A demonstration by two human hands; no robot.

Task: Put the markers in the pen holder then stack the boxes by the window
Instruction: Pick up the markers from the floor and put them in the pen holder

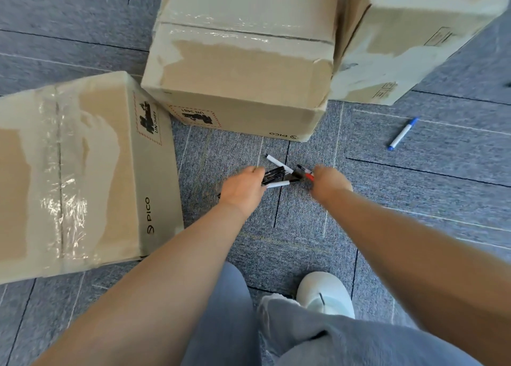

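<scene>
My left hand (244, 187) is closed around a bundle of black-and-white markers (276, 176) low over the carpet. My right hand (329, 183) pinches a red-and-black marker (305, 173) whose tip meets that bundle. A blue-capped white marker (402, 134) lies alone on the carpet to the right. Three taped cardboard boxes stand around: one at the left (69, 172), one in the middle behind my hands (243, 61), one at the upper right (414, 33). No pen holder shows in this view.
Grey-blue carpet tiles (414, 199) cover the floor. My legs in light jeans and a white shoe (326, 293) stand below my hands. The left box sits close beside my left forearm.
</scene>
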